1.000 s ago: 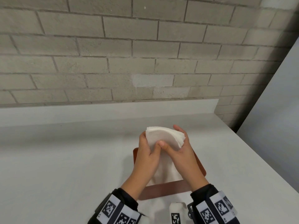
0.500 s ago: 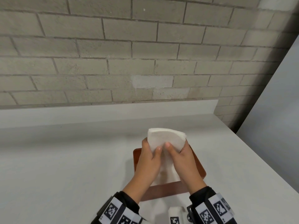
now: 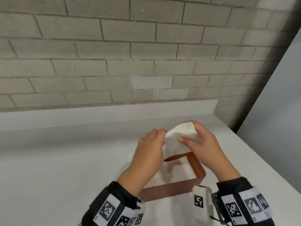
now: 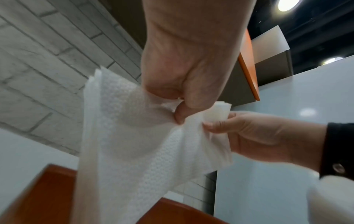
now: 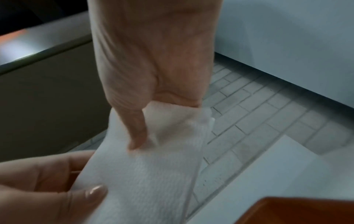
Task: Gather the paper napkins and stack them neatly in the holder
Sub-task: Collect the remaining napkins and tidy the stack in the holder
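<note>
A stack of white paper napkins [image 3: 179,137] is held upright and bent over the far end of a square brown holder [image 3: 172,190]. My left hand [image 3: 151,147] pinches the stack's left side, thumb against curled fingers, as the left wrist view shows with the napkins [image 4: 134,144] hanging down. My right hand [image 3: 200,144] grips the stack's right top corner, thumb [image 3: 184,139] pressed on the front. In the right wrist view the napkins [image 5: 149,174] hang toward the holder's rim [image 5: 306,210]. The holder's white inside shows at the near end.
The holder stands on a white counter [image 3: 57,168] with a low white backsplash [image 3: 81,115] against a grey brick wall. The counter's right edge [image 3: 268,168] runs close beside the holder. A white edge [image 3: 130,156] peeks out left of my left hand.
The napkin stack has tipped away from me toward the holder's far end, uncovering the holder's near inside. Both hands moved farther out with it and spread a little apart.
</note>
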